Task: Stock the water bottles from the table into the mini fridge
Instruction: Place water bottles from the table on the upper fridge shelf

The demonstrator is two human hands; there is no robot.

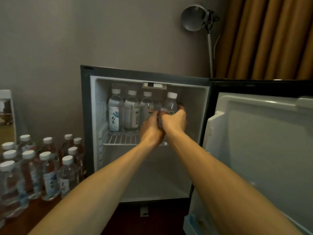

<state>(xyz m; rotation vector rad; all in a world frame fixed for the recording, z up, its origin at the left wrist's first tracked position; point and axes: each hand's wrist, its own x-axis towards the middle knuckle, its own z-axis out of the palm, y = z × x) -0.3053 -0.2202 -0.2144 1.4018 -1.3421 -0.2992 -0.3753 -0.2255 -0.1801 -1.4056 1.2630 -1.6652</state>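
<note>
The mini fridge [88,116] stands open, its door [262,141] swung to the right. Three clear water bottles with white caps [130,114] stand in a row on the upper wire shelf [118,139]. Both my hands reach into the fridge at the right end of that row. My right hand [175,121] wraps around a fourth water bottle [170,104], upright just above the shelf. My left hand [150,129] presses against the same bottle's lower part from the left. Several more water bottles [39,167] stand on the wooden table [33,216] at the lower left.
The fridge's lower compartment [152,175] holds nothing. A floor lamp [196,17] stands behind the fridge against the grey wall, with orange curtains [271,36] to its right. A mirror [6,116] leans at the far left.
</note>
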